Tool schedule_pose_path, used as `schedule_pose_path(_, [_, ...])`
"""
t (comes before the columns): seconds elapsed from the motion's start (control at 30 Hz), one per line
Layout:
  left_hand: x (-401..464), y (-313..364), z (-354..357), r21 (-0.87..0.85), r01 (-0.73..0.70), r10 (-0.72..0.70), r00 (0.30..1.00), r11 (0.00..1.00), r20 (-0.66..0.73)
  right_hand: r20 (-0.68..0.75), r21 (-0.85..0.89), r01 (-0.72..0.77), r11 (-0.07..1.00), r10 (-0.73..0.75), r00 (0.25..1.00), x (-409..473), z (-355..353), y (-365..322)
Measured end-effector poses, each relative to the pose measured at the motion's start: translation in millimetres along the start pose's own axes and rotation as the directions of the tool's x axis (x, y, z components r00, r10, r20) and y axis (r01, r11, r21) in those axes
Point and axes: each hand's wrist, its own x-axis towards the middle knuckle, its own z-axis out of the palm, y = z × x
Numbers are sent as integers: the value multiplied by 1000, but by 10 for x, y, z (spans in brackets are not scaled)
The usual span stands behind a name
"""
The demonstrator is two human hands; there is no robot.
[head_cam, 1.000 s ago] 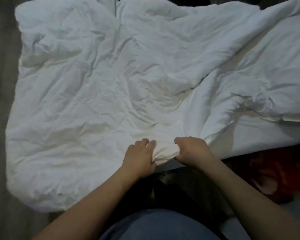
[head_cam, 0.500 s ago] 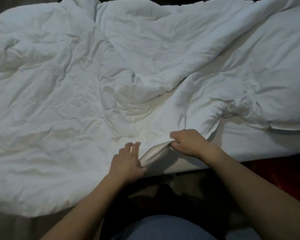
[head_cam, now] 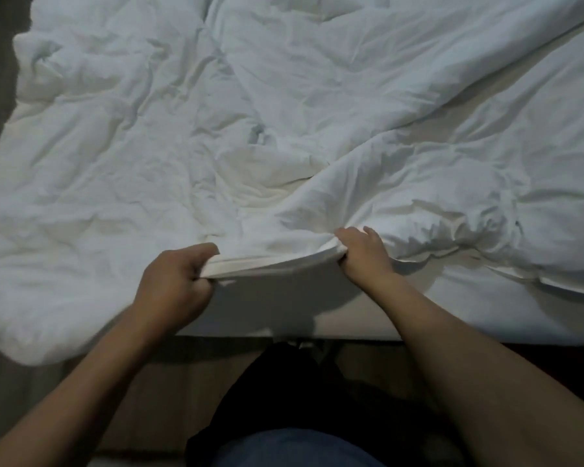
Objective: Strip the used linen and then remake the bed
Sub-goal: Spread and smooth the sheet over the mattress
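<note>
Duvet (head_cam: 236,136), white and badly rumpled, spread over nearly the whole bed and spilling off the mattress's (head_cam: 418,318) left corner. Left hand (head_cam: 172,284) fisted around the duvet's near edge; right hand (head_cam: 361,254) curled round the same edge further right, with the hem pulled taut between the two and lifted clear of the mattress. Bare strip of mattress below that hem and out to the right of it. Puffy bunched fold of duvet just right of the right hand. Dark floor (head_cam: 169,396) below the mattress's near side; dark trousers (head_cam: 300,399) and blue cloth (head_cam: 297,448) between the forearms.
</note>
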Motion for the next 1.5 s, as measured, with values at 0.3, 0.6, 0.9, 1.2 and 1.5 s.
schedule_pose_path(0.3, [425, 713, 1384, 353, -232, 132, 949, 906, 286, 354, -289, 142, 947, -33, 935, -525, -1411, 197])
schedule_pose_path(0.6, [289, 938, 974, -88, -166, 168, 986, 982, 18, -45, -66, 13, 998, -16, 999, -807, -704, 1182])
schedule_pose_path(0.9, [325, 1621, 1708, 323, 20, 29, 989, 946, -148, 60, 209, 2, 978, -15, 998, -507, -1387, 1927])
schedule_pose_path(1.2, [523, 2590, 2779, 158, -6, 3, 1000, 987, 18, -41, 288, 48, 956, -38, 998, -1284, -1434, 2890])
schedule_pose_path(1.5, [180, 2747, 1964, -290, -81, -18, 946, 954, -323, -128, 134, -295, 946, 312, 942, -951, -197, 2851])
